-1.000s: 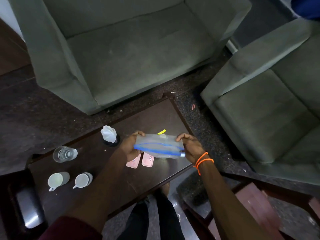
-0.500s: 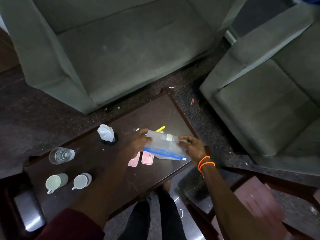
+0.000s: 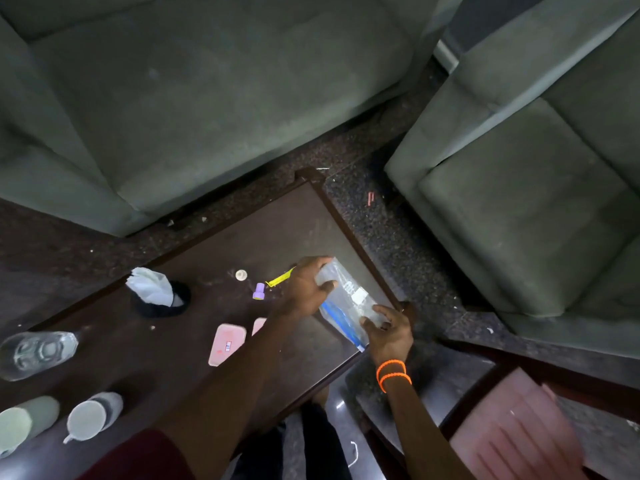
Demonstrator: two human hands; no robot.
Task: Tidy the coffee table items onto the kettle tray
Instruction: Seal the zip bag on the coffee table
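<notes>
Two green sofas (image 3: pixel 214 98) flank one dark counter (image 3: pixel 242 244). Both hands hold one clear zip bag (image 3: pixel 349 299) above the counter's right end. Its long axis runs diagonally, from the left hand (image 3: pixel 304 289) down to the right hand (image 3: pixel 389 332). The left fingers (image 3: pixel 327 284) curl over its far end; the right fingers (image 3: pixel 372 322) pinch its near end.

Loose items lie left of the left fingers, the nearer hand:
- one water bottle (image 3: pixel 36 353) on its side
- two mugs (image 3: pixel 88 419)
- one napkin holder (image 3: pixel 161 296)
- two pink packets (image 3: pixel 227 342)
- one yellow strip (image 3: pixel 278 280)
- one purple cap (image 3: pixel 258 291)
- one white disc (image 3: pixel 241 275)

No kettle tray is identifiable.
</notes>
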